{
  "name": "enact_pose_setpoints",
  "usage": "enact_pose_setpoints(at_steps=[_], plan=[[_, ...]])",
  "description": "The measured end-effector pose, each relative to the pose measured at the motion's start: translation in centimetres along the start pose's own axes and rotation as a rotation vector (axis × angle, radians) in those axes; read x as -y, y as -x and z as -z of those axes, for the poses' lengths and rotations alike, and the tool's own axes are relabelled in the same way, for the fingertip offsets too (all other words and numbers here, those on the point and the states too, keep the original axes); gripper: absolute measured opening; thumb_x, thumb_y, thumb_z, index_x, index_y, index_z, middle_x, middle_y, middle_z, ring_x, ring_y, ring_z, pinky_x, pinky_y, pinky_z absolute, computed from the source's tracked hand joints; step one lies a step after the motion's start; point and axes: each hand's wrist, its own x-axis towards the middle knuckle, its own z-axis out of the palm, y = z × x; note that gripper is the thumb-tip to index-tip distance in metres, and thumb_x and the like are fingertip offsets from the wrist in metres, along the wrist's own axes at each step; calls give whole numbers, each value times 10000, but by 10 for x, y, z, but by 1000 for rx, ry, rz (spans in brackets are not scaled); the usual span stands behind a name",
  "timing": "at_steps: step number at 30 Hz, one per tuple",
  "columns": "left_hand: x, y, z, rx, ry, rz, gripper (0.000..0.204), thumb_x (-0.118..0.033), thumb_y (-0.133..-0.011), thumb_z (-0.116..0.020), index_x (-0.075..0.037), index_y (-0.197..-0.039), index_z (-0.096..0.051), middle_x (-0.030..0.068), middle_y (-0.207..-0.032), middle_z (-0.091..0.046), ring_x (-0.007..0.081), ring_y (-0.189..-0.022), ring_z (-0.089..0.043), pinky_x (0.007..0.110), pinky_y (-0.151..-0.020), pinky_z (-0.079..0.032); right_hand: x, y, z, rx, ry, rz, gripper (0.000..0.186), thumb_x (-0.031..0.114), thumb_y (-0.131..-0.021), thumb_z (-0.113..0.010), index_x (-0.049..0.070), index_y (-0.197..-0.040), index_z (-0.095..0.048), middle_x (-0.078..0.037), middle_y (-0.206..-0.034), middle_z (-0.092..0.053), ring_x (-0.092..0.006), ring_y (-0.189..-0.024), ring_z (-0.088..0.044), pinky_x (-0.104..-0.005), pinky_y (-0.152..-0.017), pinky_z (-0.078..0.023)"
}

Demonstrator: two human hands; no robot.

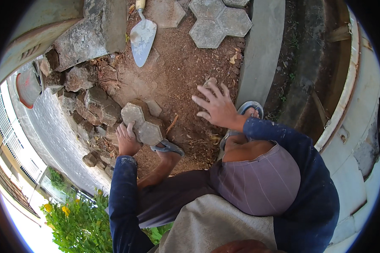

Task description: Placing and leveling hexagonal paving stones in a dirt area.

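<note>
My left hand point(128, 138) is closed on the near left edge of a grey concrete paving block point(140, 121), its thumb pressed on the face. The block is shaped like joined hexagons and stands tilted, its thick soil-stained side showing, close by my left sandal point(169, 147). Part of the left hand's grip is hidden behind the block. Over the bare soil to the right, my right hand point(217, 105) hovers with dusty fingers spread. A small greyish lump by its fingertips is too unclear to name.
A pointed trowel point(143, 40) lies on the soil ahead. Hexagonal pavers point(218, 23) sit beside a concrete kerb point(261, 50) at the far right. Rough stacked blocks point(99, 105) line the left side, with a bucket point(28, 87) beyond. My right sandal point(252, 107) is near the kerb.
</note>
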Motion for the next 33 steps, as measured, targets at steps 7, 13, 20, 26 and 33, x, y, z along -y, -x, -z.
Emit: enact_pose_setpoints(at_steps=[7,13,20,26,33], plan=[[0,3,-2,16,-7,16,1003,-203,-539,-877,-129,-1399,-367,261,-1238,-451,456,-1137,-471,554,-998,-371,7,20,-52,290,-136,226,621,489,-890,-687,242,-1445,-562,-177,-1583,-356,-507,-1474,-238,-648,-1188,-208],[-4,-1,1,36,1,22,999,-204,-541,-884,-130,-1397,-374,256,-1236,-452,460,-1148,-468,551,-999,-371,34,45,-96,763,-186,842,699,563,-808,-738,295,-1432,-572,-122,-1603,-375,-384,-1509,-276,-621,-1212,-201],[-52,3,46,-42,63,74,926,-184,-529,-886,-107,-1334,-435,236,-1238,-473,438,-1165,-463,520,-1008,-361,32,31,-37,313,-551,135,764,564,-934,-616,115,-1519,-416,-178,-1519,-434,-367,-1441,-372,-545,-1165,-315],[-128,-40,73,-34,232,-71,968,-160,-471,-880,-70,-1304,-396,216,-1230,-482,433,-1147,-460,520,-999,-357,22,54,-24,389,-1439,-381,745,559,-1011,-552,42,-1509,-354,-159,-1245,-582,-267,-1088,-655,-426,-918,-559],[-190,-161,43,-97,311,-418,864,-157,-484,-864,-79,-1247,-466,238,-1297,-488,445,-1222,-462,516,-1042,-350,8,79,-5,80,-2026,-592,628,368,-1009,-644,72,-1469,-335,-170,-1274,-561,-290,-1097,-667,-439,-926,-597]])
